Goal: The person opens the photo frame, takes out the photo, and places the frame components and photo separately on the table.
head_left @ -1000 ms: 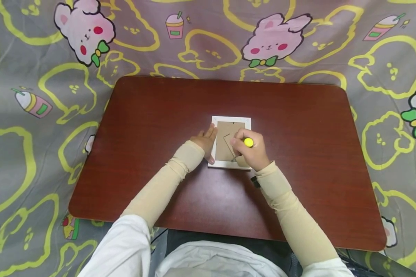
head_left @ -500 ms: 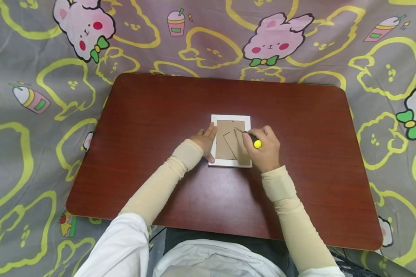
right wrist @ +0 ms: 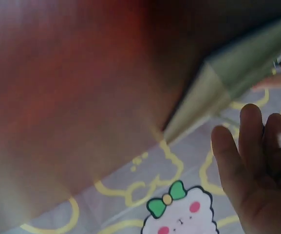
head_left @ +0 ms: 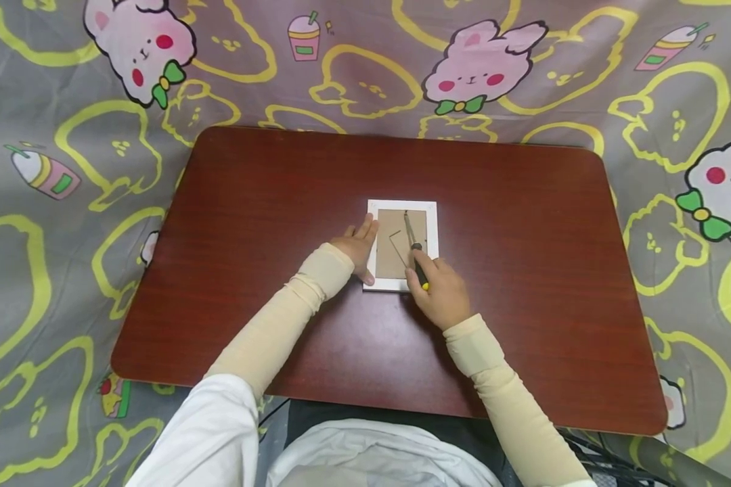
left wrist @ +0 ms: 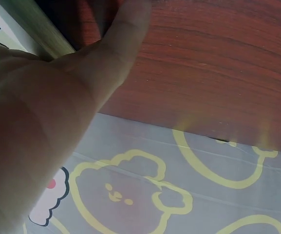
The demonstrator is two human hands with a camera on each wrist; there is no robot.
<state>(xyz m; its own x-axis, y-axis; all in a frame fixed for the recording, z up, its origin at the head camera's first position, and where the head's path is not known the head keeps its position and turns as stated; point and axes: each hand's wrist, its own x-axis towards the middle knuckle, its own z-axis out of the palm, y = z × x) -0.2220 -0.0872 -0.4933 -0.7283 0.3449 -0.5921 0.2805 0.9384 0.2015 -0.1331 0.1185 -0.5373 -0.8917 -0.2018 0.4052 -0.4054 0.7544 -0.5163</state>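
Note:
A white photo frame [head_left: 399, 285] lies face down on the table, its brown backing board [head_left: 390, 253] with a slanted stand leg showing. My left hand [head_left: 356, 248] rests along the frame's left side, fingers straight and thumb spread near the lower corner. In my right hand [head_left: 445, 292] I hold a screwdriver [head_left: 411, 230] with a black handle and a yellow end. Its thin shaft points away from me over the board, and the tip is at the dark tab by the top edge. The right wrist view catches my right fingers [right wrist: 250, 146] and the frame's edge [right wrist: 215, 92], blurred.
The reddish-brown table [head_left: 268, 203] has rounded corners and surrounds the frame on all sides. A cartoon-patterned cloth [head_left: 365, 88] hangs behind it and at both sides. Dark cables [head_left: 609, 460] lie below the table's front edge at right.
My right hand drew back from over the board, turned the screwdriver, and now its shaft points to the top edge. My left hand stays on the frame's left side.

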